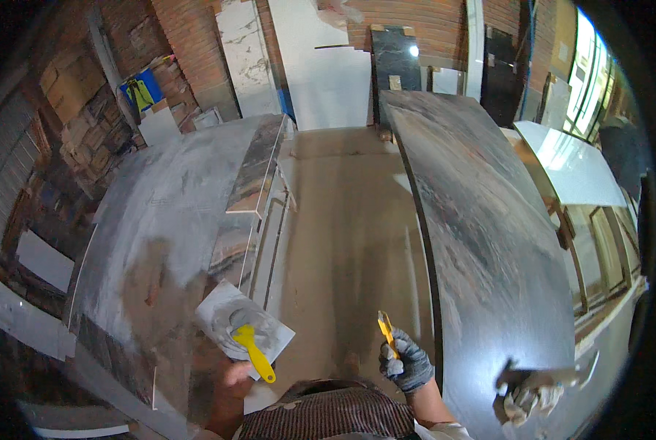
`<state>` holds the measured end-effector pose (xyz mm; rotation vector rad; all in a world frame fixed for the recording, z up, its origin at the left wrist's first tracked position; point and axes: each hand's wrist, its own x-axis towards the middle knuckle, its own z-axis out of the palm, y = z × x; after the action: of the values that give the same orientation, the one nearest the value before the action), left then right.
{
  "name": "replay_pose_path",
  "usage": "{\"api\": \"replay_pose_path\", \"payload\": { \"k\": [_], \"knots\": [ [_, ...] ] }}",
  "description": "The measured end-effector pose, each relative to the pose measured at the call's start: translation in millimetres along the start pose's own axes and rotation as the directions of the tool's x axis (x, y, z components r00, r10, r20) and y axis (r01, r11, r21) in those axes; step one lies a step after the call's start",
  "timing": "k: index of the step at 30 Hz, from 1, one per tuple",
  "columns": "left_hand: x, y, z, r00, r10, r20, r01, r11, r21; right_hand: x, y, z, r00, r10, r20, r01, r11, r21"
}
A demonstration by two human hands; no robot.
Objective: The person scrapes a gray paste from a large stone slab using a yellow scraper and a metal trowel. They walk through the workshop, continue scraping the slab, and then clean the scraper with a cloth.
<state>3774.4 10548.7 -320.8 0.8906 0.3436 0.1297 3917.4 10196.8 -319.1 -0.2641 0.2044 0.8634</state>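
Note:
My right hand (407, 364), in a dark grey glove, is closed round a slim yellow utility knife (387, 331) with its tip pointing up and away. It is over the gap between two stone-look slabs. My left hand (236, 377), bare and partly in shadow, grips the near edge of a small white board (278, 336); some of its fingers are hidden. Grey paste (258, 317) is smeared across the board. A yellow putty knife (258, 359) lies on it, blade in the paste and handle toward me.
A grey-smeared slab (174, 183) lies on my left, with veined strips (255, 165) along its inner edge. A dark veined slab (482, 205) is on my right, bearing a crumpled glove (533, 400). White panels (328, 81) lean against the brick wall.

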Motion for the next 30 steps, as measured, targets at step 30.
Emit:
{"api": "replay_pose_path", "payload": {
  "k": [30],
  "knots": [
    [573,172,-41,0.959,-0.157,-0.236,0.186,0.976,0.108,728,-212,115,0.972,-0.233,-0.036,0.084,0.485,-0.871]
  ]
}}
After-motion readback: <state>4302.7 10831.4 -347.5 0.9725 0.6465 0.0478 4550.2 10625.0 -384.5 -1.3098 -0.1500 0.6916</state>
